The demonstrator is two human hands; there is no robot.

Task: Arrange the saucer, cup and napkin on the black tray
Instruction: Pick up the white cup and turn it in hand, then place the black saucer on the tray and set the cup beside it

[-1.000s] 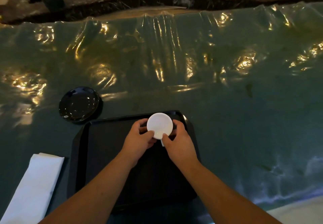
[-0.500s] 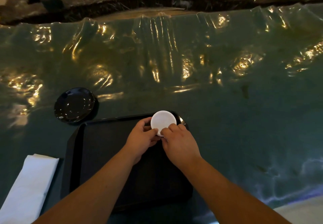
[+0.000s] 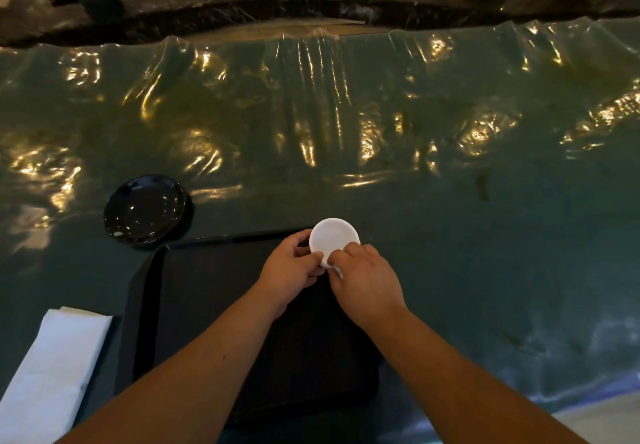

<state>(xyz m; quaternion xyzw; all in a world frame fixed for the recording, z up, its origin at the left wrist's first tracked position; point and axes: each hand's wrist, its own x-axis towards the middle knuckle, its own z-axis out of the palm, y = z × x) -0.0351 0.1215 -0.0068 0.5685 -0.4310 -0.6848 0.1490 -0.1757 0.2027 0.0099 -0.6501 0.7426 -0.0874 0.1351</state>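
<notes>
- Three task items are seen, and only one is at the black tray (image 3: 207, 305); near the lower left corner of the frame, the napkin (image 3: 52, 374) lies off the tray.
- At centre frame, the cup (image 3: 334, 239) is pinched by the left hand (image 3: 291, 270) and the right hand (image 3: 363, 280) over the tray's far right corner.
- So close to the rim, the cup could be tipped off the edge if set down there.
- Further up and left, the saucer (image 3: 145, 208) rests on the glossy plastic table cover (image 3: 450, 166); whether the cover is slippery cannot be told.
</notes>
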